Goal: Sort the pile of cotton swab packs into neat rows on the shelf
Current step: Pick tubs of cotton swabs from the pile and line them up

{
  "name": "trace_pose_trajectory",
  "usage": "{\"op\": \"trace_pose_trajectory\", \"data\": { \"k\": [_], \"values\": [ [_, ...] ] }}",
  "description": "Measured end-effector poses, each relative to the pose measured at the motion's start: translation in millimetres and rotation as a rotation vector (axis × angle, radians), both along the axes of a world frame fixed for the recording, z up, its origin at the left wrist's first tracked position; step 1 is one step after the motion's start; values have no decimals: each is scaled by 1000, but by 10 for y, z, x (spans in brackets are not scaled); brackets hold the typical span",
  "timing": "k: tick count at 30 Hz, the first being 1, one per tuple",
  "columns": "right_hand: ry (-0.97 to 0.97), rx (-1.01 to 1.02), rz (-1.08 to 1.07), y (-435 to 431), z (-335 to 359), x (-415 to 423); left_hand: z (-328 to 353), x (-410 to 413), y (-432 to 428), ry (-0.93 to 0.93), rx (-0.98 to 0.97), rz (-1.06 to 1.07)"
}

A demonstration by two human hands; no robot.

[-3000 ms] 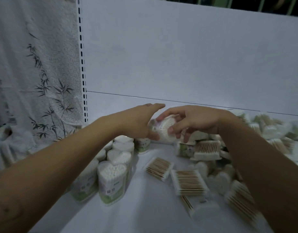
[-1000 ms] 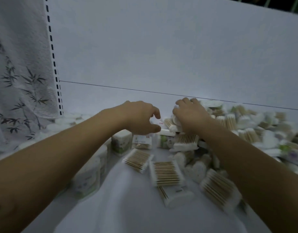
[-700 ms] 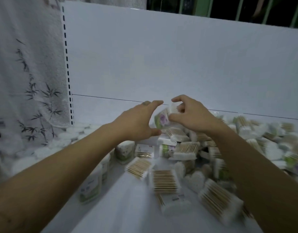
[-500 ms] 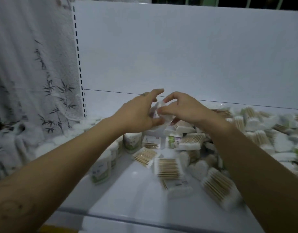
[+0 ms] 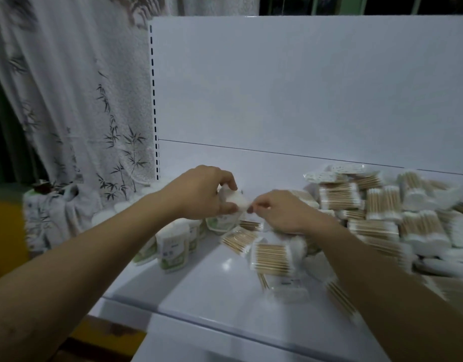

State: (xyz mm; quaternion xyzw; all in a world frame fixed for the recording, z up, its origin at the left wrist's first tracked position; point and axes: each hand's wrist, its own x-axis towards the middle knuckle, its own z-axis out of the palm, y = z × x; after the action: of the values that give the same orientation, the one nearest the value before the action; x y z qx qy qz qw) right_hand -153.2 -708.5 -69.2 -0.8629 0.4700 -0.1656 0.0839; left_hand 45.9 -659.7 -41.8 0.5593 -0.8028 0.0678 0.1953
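Note:
My left hand (image 5: 202, 195) grips a white cotton swab pack (image 5: 236, 201) above the left end of the white shelf (image 5: 212, 291). My right hand (image 5: 280, 211) pinches the same pack's right edge with curled fingers. Below them a row of upright heart-shaped packs (image 5: 173, 248) with green labels runs along the shelf's left side. A loose pile of swab packs (image 5: 376, 218), many showing wooden sticks, covers the right half of the shelf. Flat packs (image 5: 272, 258) lie near the middle.
A white back panel (image 5: 303, 87) rises behind the shelf, with a slotted upright (image 5: 154, 105) at its left edge. A pale curtain with bamboo print (image 5: 76, 113) hangs to the left. The shelf's front edge (image 5: 225, 327) runs below my forearms.
Both hands have moved slightly right and down with the pack still between them. The view has pulled back and shifted left, showing more curtain and the shelf's front edge.

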Motion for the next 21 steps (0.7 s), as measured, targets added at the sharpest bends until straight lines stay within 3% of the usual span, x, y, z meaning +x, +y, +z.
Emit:
{"op": "trace_pose_trajectory", "data": {
  "k": [4, 8, 15, 21],
  "values": [
    [318, 114, 109, 32, -228, 87, -8, 18, -21, -27, -5, 21],
    [460, 148, 23, 37, -203, 44, -64, -83, -98, -29, 51, 19],
    [360, 39, -80, 17, -275, -221, -203, -198, -229, -401, 56, 88],
    [244, -18, 46, 141, -68, -77, -189, -141, -291, -637, 61, 184]
  ]
}}
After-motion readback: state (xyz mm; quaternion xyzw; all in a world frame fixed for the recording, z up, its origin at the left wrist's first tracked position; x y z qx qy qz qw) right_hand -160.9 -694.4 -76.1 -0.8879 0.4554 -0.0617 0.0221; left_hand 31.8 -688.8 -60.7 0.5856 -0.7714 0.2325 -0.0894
